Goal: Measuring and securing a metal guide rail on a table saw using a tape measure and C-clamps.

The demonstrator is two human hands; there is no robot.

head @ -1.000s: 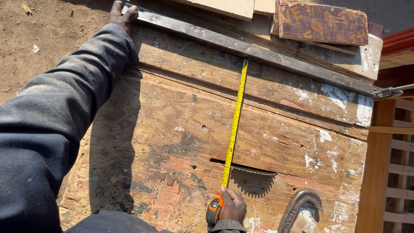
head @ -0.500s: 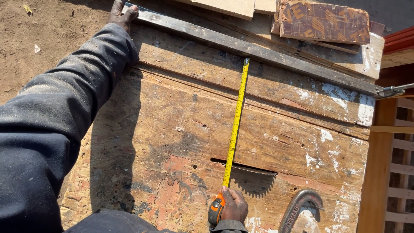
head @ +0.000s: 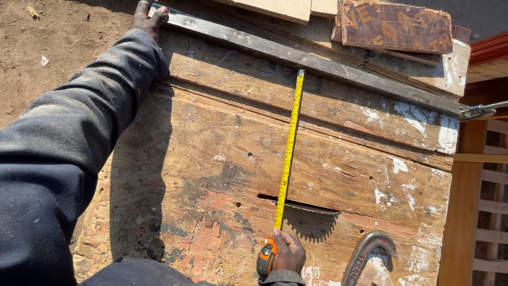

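Note:
My right hand (head: pixel 288 251) grips an orange and black tape measure case (head: pixel 266 258) near the front edge of a worn wooden saw table (head: pixel 201 159). Its yellow tape (head: pixel 288 151) runs straight away from me to a long grey metal bar (head: pixel 296 53) lying across the far side. The tape passes beside a circular saw blade (head: pixel 309 209) that pokes up through a slot. My left hand (head: pixel 148 16), arm in a dark sleeve, rests on the bar's far left end.
Wooden boards and a patterned brown panel (head: pixel 397 26) are stacked behind the bar. A curved metal piece (head: pixel 368 257) lies at the front right. A clamp (head: pixel 479 110) holds the bar's right end. Wooden frames (head: pixel 484 175) stand right; dirt ground (head: pixel 58 47) lies left.

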